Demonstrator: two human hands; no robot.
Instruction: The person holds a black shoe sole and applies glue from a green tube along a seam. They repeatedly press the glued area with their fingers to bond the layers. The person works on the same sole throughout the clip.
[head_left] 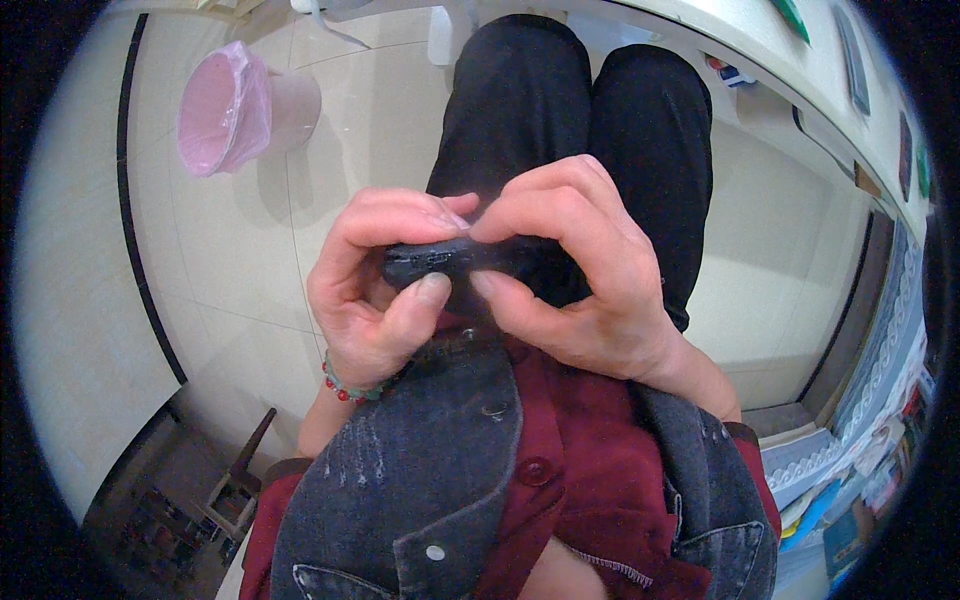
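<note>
Both hands are raised close together above my lap, pinching one black oblong thing that lies crosswise between them. Its left end looks rounded and a little shiny; I cannot make out its kind. My left hand is closed on the left part, thumb below and fingers above. The right part is gripped by my right hand, fingertips on top and thumb underneath, with dark material showing inside the curl of the fingers. The fingertips of the two hands nearly meet at its middle. A beaded bracelet circles my left wrist.
A pink-lined waste bin stands on the tiled floor at far left. Along the right runs a white table edge with flat items on it. A wooden stool is at lower left. Books and lace-trimmed cloth are at right.
</note>
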